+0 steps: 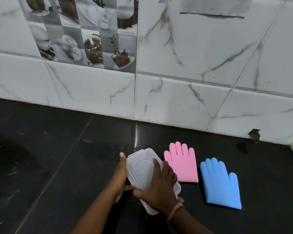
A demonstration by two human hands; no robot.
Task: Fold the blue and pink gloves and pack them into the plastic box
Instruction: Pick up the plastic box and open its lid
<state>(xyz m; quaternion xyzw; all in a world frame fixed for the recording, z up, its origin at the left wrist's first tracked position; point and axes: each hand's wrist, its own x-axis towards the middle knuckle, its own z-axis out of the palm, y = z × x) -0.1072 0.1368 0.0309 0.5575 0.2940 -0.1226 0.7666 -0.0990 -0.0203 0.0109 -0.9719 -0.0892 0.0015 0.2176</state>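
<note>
Step in hand, as I read it: getting the plastic box [142,173] open, i.e. prep before any folding. Both hands on it. Left hand [119,178] wraps the box's left long side, thumb up along the edge, fingers curled under near the bottom corner. Right hand [159,186] lies over the top w/ fingers spread on the lid [139,168], thumb hooked at the near-left edge beside the left fingers. Both closed onto the box, not clenched. Orange thread band on the right wrist [174,211].

Box is translucent, rectangular, tilted diagonally on the black countertop [49,166]; can't tell if it's resting flat or slightly lifted. Lid looks seated, no gap I can see. Contents: a faint reddish streak shows through the plastic near the top, can't tell what it is, could be a clip or a reflection. No gloves inside.

Pink glove [182,163] lies flat just right of the box, fingers toward the tiled wall [176,92], cuff near the right hand, close but prob not touching. Blue glove [221,183] flat further right, apart from the pink one, fingers also to the wall. Both unfolded.

Next move calls for: pop the lid, park it clear of the gloves, then fold each glove small enough for the box footprint. Gloves look like soft rubbery stuff, may spring back open, so hold the fold while packing.
</note>
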